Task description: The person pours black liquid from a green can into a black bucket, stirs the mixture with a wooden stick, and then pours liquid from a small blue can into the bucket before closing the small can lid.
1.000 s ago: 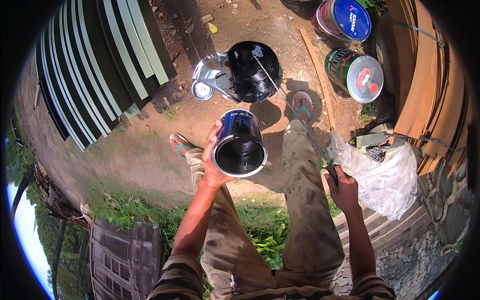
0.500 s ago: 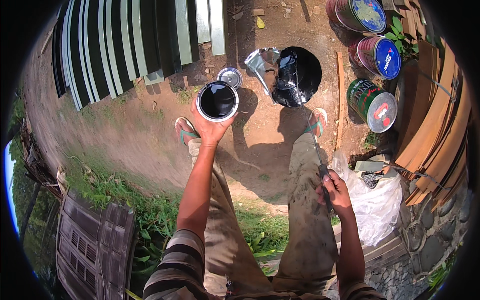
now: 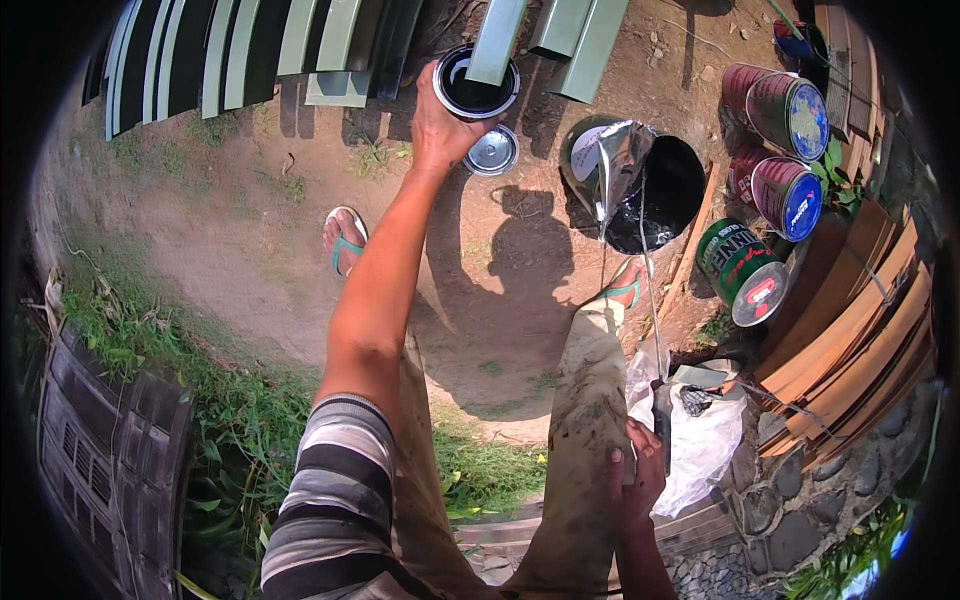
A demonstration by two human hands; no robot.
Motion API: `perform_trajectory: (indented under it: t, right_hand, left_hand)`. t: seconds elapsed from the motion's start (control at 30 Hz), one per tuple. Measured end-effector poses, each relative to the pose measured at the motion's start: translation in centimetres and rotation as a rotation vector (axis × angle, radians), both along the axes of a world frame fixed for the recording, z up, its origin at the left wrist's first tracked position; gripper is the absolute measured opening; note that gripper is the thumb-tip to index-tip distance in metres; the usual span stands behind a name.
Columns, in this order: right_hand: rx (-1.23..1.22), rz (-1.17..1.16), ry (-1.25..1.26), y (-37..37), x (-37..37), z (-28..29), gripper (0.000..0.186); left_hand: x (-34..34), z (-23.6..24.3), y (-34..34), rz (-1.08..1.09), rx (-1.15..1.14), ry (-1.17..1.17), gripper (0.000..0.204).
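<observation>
My left hand, stretched far forward, grips an open paint can of dark, glossy paint. The end of a green metal channel overlaps the can's mouth; whether they touch I cannot tell. Just below the can, its round metal lid lies on the dirt. My right hand is closed beside my right thigh. Against its fingers is the dark handle of a long, thin tool, its narrow shaft reaching toward a large dark bucket. Crumpled foil covers part of the bucket's opening.
More green channels project from the upper left. Several paint cans, including a green can, lie at right. Beside them are stacked wood strips, clear plastic sheeting and a stone wall. A wooden panel leans at lower left.
My left hand has carried the paint can forward to the end of a green channel. My right hand has dropped lower, beside my thigh. The whole view has shifted.
</observation>
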State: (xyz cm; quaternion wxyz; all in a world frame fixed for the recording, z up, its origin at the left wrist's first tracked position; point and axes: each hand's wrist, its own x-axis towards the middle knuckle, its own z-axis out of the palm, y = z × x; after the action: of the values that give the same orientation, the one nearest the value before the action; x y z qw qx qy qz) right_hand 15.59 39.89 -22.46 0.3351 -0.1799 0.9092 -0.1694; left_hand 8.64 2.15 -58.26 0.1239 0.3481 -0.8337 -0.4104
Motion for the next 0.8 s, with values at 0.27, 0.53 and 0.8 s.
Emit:
perform_trajectory:
  t: [0.27,0.53,0.8]
  right_hand:
    - [-0.118,-0.163,-0.065,-10.0,3.6,-7.9,0.036]
    - [-0.052,-0.26,-0.081,-19.9,-1.3,-25.3,0.066]
    - [0.18,-0.267,0.149,-27.4,-4.0,-35.8,0.104]
  left_hand:
    - [0.7,-2.9,-1.3,0.031,0.206,0.031,0.107]
    - [10.2,10.9,4.3,0.362,0.887,0.093,0.092]
    - [20.8,22.0,8.5,0.72,1.092,-0.069,0.064]
